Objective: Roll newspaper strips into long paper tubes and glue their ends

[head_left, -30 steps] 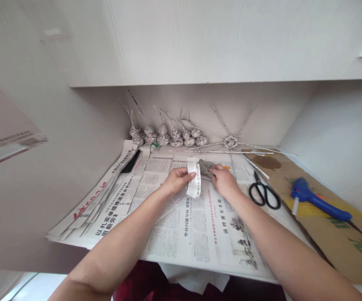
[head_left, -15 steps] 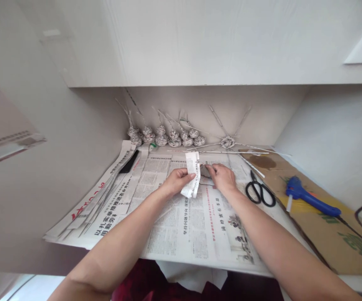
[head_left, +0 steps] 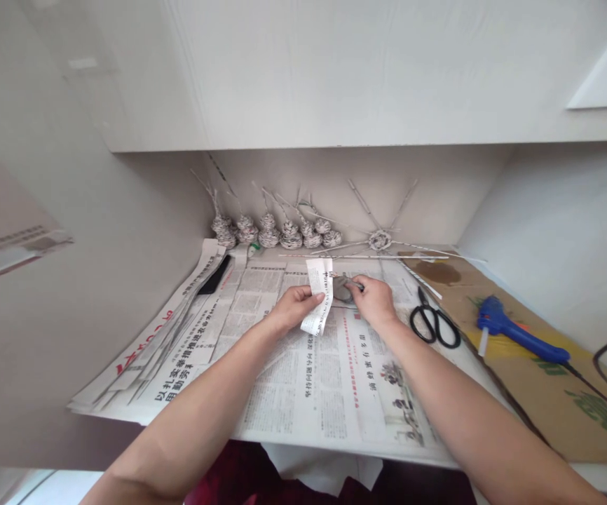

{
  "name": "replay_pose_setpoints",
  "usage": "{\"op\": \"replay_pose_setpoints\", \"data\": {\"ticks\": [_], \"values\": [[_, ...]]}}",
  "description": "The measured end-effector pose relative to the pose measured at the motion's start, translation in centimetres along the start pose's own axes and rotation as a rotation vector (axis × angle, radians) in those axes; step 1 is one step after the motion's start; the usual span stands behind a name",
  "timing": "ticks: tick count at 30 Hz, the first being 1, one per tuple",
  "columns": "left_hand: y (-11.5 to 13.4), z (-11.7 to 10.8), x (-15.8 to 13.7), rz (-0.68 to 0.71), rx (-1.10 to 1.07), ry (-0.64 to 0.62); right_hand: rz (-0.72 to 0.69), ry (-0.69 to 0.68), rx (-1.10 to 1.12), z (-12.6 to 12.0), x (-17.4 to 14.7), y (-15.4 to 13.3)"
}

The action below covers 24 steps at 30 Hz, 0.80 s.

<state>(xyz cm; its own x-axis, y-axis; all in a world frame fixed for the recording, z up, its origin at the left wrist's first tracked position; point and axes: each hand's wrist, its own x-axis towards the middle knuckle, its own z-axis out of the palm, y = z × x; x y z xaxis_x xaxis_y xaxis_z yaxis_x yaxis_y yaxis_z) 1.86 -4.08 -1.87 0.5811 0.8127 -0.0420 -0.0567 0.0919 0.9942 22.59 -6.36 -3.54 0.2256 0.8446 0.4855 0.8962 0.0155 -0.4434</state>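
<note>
Pinched between the thumb and fingers of my left hand (head_left: 299, 306) is a newspaper strip (head_left: 320, 294), held upright and slightly curled above the table. Just to its right, my right hand (head_left: 375, 297) closes on a small grey, soft-looking piece (head_left: 343, 289), perhaps a rag. The strip partly covers this piece, so its full shape is hidden. Both hands are over the newspaper sheets (head_left: 282, 407) spread across the table. Black-handled scissors (head_left: 434, 324) lie to the right of my right hand.
Several woven paper gourds (head_left: 291, 236) line the back wall, beside a star-like weave (head_left: 379, 240) with long paper sticks. At right, a blue glue gun (head_left: 519, 332) rests on cardboard (head_left: 571, 428). Cut newspaper strips (head_left: 140, 358) and a black flat object (head_left: 214, 275) lie left.
My right hand has shifted its hold on the grey piece, and more of that piece shows now. The left hand still holds the strip. The whole view has moved slightly.
</note>
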Motion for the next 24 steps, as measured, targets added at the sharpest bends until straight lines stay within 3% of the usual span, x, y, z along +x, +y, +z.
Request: {"op": "replay_pose_setpoints", "data": {"ticks": [6, 9, 11, 16, 20, 22, 24], "values": [[0.1, 0.0, 0.1, 0.005, 0.004, 0.024, -0.005, 0.101, 0.029, -1.5, -0.6, -1.9], [0.1, -0.1, 0.2, 0.019, 0.009, 0.025, -0.123, 0.156, 0.192, -2.4, -1.2, -3.3], [-0.1, -0.3, 0.2, 0.04, 0.032, 0.011, -0.153, 0.094, 0.382, -2.4, -1.5, -3.9], [-0.6, -0.4, 0.3, 0.055, 0.13, -0.044, 0.101, -0.243, 0.944, -0.7, -1.6, -4.0], [1.0, -0.8, -0.2, 0.086, 0.104, 0.113, 0.312, -0.229, 1.129, -0.1, -1.3, -3.5], [2.8, -1.2, -1.6, 0.14, 0.067, 0.215, 0.351, -0.211, 1.141, -0.1, -1.3, -3.4], [4.6, -1.7, -4.2, 0.142, -0.029, 0.232, 0.373, -0.203, 1.154, 0.0, -1.2, -3.2]]}}
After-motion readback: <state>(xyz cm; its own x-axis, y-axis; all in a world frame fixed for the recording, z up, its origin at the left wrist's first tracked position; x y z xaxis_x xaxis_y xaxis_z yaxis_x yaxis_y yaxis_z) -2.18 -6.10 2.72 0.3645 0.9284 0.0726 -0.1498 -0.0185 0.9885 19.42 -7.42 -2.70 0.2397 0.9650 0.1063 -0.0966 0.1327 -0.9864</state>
